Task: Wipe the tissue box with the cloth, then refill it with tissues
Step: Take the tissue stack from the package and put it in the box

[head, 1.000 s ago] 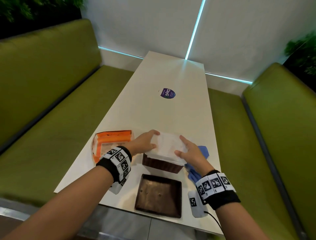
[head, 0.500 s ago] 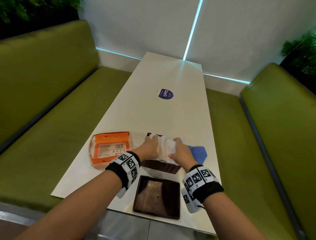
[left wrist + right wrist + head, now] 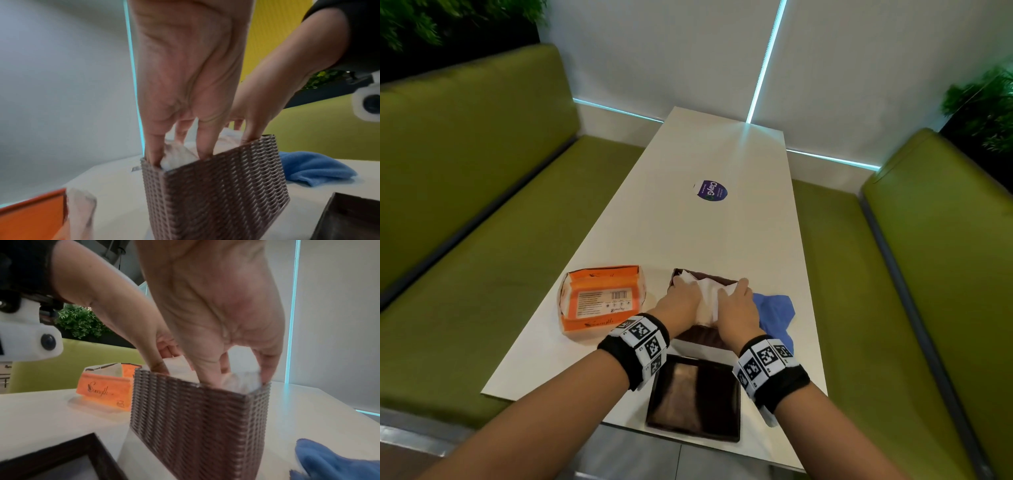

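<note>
The brown woven tissue box stands near the table's front edge, and a white stack of tissues sits in its open top. My left hand and right hand lie over the stack from either side. Their straight fingers reach down inside the box walls and press the tissues in. The left wrist view shows my left fingers between tissue and box wall. My right fingers do the same in the right wrist view. The blue cloth lies crumpled just right of the box.
The box's dark lid lies upside down at the table's front edge, just before the box. An opened orange tissue pack lies left of the box. A round purple sticker marks the white table. Green benches flank both sides.
The tissue stack has sunk from resting on top of the box to down inside it. Both hands moved closer together and pushed down with it.
</note>
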A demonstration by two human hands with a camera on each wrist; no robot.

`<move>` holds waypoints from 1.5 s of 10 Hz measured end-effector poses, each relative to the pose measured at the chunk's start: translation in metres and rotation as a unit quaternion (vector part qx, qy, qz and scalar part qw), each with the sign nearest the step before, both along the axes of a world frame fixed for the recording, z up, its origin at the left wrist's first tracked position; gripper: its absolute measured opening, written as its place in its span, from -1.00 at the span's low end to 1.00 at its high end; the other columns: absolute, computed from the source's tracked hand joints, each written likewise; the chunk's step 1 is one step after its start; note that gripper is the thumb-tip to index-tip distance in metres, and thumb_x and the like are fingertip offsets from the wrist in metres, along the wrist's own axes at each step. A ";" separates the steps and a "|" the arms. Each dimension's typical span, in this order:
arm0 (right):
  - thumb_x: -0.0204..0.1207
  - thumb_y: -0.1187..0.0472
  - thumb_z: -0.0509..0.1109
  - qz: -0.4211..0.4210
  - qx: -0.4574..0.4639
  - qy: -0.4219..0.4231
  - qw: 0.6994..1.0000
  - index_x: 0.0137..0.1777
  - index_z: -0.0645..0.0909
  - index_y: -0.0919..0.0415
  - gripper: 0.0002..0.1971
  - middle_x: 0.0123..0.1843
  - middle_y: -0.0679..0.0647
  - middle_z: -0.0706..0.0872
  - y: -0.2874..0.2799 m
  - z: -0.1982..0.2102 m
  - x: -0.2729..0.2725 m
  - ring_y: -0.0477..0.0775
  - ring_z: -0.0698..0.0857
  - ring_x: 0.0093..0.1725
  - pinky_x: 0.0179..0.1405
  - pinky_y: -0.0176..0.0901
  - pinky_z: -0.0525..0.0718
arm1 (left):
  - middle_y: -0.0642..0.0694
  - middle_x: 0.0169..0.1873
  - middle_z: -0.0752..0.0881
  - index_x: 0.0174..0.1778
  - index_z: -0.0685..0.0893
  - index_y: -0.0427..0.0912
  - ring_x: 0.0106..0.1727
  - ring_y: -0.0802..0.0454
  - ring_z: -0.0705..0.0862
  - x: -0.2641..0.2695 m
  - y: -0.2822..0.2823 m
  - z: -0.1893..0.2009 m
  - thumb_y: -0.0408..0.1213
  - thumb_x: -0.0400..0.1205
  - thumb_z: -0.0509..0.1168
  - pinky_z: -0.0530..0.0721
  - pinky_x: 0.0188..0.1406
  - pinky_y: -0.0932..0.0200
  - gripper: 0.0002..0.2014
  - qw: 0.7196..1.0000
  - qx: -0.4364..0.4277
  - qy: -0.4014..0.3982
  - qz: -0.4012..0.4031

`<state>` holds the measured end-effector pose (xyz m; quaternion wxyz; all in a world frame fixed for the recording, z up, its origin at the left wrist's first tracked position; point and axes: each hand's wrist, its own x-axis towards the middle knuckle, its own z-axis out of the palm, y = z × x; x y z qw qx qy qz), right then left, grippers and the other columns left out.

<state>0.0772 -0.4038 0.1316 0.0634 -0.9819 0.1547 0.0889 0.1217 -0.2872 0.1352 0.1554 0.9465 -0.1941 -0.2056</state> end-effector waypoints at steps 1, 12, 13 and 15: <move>0.52 0.21 0.47 0.061 -0.054 -0.033 0.996 0.55 0.32 0.13 -0.37 0.67 0.34 0.01 -0.014 0.004 -0.001 0.37 0.17 0.59 0.48 0.05 0.36 | -0.45 0.57 0.21 0.48 0.37 -0.37 0.53 -0.32 0.37 -0.002 0.004 0.010 -0.51 0.67 0.17 0.49 0.36 0.00 -0.58 0.991 0.079 -0.086 -0.060; 0.73 0.38 0.09 0.112 -0.024 0.119 0.986 0.53 0.25 0.55 -0.59 0.56 0.40 0.37 -0.006 -0.006 0.014 0.28 0.39 0.55 0.51 -0.10 0.33 | -0.45 0.62 0.12 0.65 0.09 -0.39 0.64 -0.42 0.13 0.017 0.003 -0.021 -0.57 0.69 0.03 0.43 0.50 -0.28 -0.43 0.951 0.179 -0.116 -0.225; 0.66 0.42 0.17 0.117 -0.014 0.075 0.990 0.34 0.48 0.50 -0.70 0.36 0.39 0.56 -0.009 -0.005 0.009 0.38 0.56 0.36 0.21 0.02 0.53 | -0.44 0.59 0.20 0.64 0.12 -0.41 0.62 -0.38 0.19 0.018 0.001 -0.017 -0.52 0.72 0.03 0.45 0.44 -0.27 -0.47 0.948 0.195 -0.110 -0.226; 0.60 0.41 0.32 0.117 -0.035 0.101 0.987 0.24 0.64 0.42 -0.76 0.27 0.31 0.70 -0.013 0.008 0.019 0.28 0.67 0.28 0.24 -0.01 0.60 | -0.38 0.50 0.37 0.56 0.30 -0.42 0.48 -0.34 0.43 0.022 0.001 -0.012 -0.60 0.66 0.13 0.60 0.33 -0.21 -0.50 0.946 0.191 -0.129 -0.229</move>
